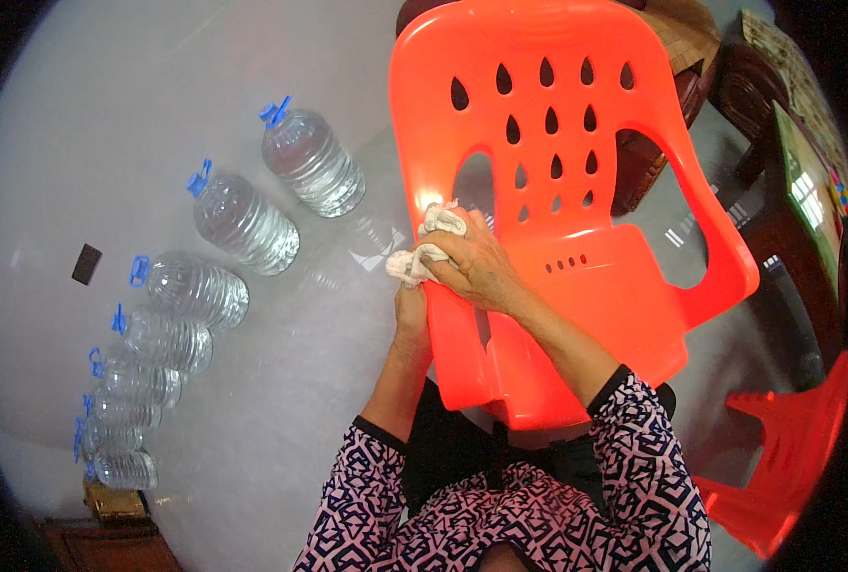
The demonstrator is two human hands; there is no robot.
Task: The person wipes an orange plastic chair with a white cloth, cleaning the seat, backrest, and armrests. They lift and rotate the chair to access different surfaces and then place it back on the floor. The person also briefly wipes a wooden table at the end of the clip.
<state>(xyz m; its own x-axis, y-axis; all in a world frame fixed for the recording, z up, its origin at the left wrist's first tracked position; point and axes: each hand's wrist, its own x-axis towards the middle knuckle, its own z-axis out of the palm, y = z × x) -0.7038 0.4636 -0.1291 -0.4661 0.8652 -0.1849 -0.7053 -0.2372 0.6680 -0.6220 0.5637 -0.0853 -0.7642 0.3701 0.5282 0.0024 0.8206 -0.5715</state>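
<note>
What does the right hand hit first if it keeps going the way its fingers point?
The right hand, pressing a white cloth on the orange chair's armrest, points left. Past the cloth the floor looks free; the clear water bottles come next, though depth is unclear.

Glossy plastic, soft cloth, polished floor

The chair (576, 238) was smooth, glossy orange plastic that caught bright highlights; the stool (786, 458) looked the same. The rag (424, 250) under the right hand (476, 267) was whitish, nubbly, matt cloth. The bottles (243, 221) were clear, ribbed plastic with blue plastic caps. The floor (281, 381) was pale, smooth and faintly reflective. The sleeves (634, 448) were matt printed fabric, and the furniture (777, 219) was dark, polished wood.
</note>
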